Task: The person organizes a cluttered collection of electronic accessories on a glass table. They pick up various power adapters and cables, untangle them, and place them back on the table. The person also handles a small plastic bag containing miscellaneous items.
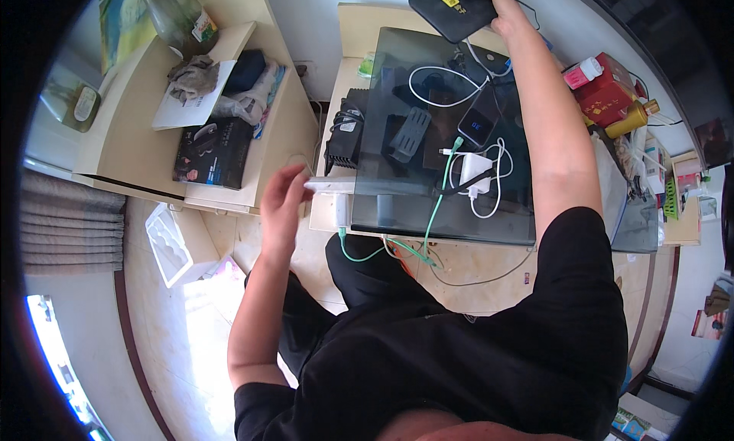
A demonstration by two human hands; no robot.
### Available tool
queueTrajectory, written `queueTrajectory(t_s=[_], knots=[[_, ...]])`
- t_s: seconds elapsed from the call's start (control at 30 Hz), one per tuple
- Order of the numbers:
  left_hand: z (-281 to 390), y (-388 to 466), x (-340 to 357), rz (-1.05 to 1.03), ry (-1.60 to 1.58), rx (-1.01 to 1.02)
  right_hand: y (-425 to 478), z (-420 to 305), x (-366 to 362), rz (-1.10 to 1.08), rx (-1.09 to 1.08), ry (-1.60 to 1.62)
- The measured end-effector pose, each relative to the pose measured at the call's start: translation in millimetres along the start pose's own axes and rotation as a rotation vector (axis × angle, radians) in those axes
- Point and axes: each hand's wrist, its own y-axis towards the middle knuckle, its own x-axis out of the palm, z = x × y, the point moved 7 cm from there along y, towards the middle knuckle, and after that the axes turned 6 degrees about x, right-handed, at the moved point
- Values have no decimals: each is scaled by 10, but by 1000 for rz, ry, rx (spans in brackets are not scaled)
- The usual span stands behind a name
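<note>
My right hand (506, 9) grips the edge of a flat black set-top box (450, 10), lifted over the far end of a dark glass shelf (459, 220). A black cord hangs near that hand. My left hand (284, 199) is slightly blurred, fingers half curled, by the end of a white power strip (331, 184); I see nothing held in it. Plugged into the strip is a white charger (341, 210) with a green cable (358, 258). On the glass lie a power bank with a lit display (480, 120) and a white charger with coiled cable (476, 174).
A black finned adapter (346, 131) sits left of the glass. The open cabinet (287, 131) at left holds a black printed box (213, 154) and a grey cloth (194, 78). Right of my arm are a red box (608, 88) and a gold bottle (631, 118). A white foam box (178, 243) is on the floor.
</note>
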Motion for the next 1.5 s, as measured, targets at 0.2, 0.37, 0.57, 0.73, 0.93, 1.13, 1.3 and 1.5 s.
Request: queueTrajectory(t_s=[0.2,0.37,0.57,0.73,0.93,1.13,1.3,1.5], knots=[[-300,-620,-879,191,164,25,250,124,-59,147,-68,160],[-479,-982,-1366,401,181,-59,498,208,-147,184,-22,201],[-583,-963,-1501,421,114,-79,344,-315,199,-112,-69,27],[-623,-872,-1264,338,84,-81,195,-714,297,22,-233,-335],[-692,-935,-1334,374,107,-110,-104,-819,476,82,-325,-556],[-796,-982,-1402,373,111,-122,-299,-781,625,207,-447,-922],[-873,-1043,-1522,389,104,-122,-165,-506,884,81,-461,-680],[-770,-957,-1381,365,132,-150,-67,-497,935,22,-268,-494]])
